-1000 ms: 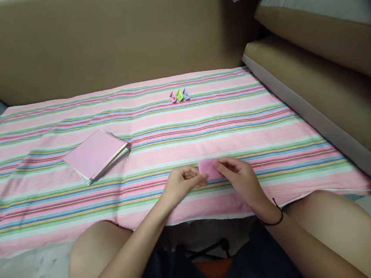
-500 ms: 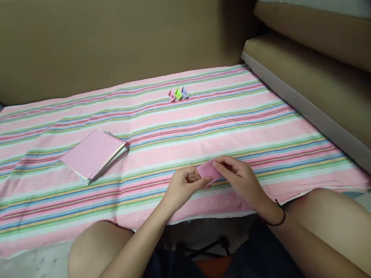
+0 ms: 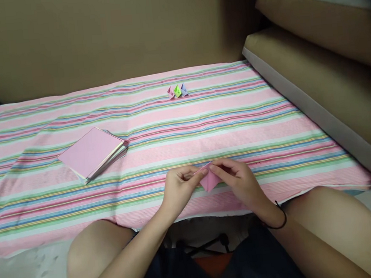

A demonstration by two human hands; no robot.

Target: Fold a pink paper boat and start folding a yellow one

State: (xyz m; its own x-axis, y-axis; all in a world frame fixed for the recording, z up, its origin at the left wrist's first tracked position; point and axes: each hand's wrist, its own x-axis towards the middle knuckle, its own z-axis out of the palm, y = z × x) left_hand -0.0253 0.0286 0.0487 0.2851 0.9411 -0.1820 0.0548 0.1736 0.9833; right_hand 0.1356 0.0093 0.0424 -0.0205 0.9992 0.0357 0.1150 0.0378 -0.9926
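A small folded piece of pink paper (image 3: 210,182) is held between my two hands, above the near part of the striped cloth. My left hand (image 3: 182,187) pinches its left side with thumb and fingers. On the other side, my right hand (image 3: 236,176) grips the upper right edge, its thumb close to the left thumb. The paper's lower part hangs down to a point, with a crease showing. Fingers partly cover its upper edge. Farther back stand three small folded paper pieces in a row: pink (image 3: 171,92), green (image 3: 177,91) and lilac (image 3: 184,89).
A stack of coloured paper (image 3: 91,152), pink on top, lies to the left on the striped cloth (image 3: 160,150). A brown backrest (image 3: 106,37) rises behind. Thick brown cushions (image 3: 316,69) are piled along the right side.
The pink paper has turned from a flat strip to a downward-pointing shape. My hands have drawn closer, with the thumbs now meeting near its top edge.
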